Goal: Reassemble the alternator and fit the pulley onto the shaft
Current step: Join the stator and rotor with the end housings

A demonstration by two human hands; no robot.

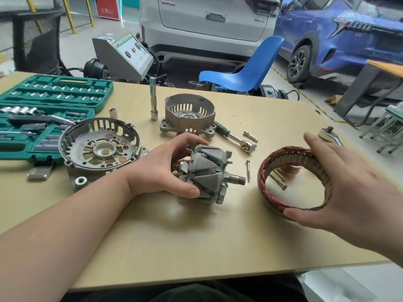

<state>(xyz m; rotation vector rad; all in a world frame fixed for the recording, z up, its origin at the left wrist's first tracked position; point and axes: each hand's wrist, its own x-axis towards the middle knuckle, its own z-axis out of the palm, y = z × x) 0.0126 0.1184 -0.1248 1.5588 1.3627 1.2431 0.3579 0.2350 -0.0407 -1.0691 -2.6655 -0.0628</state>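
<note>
— Nearest the camera?
— The left hand grips the rotor, its threaded shaft bare; the right hand clasps the stator ring, bolts lying inside it.
— And beyond?
— Both housing halves, rear and front, sit apart on the surface. Reassembly seems barely begun; no pulley identifiable.

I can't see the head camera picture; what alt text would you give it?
A person's left hand grips an alternator rotor above a beige table, while the right hand holds the copper-wound stator ring. Two grey housing halves, a ratchet, loose bolts and a green socket set lie around.
</note>
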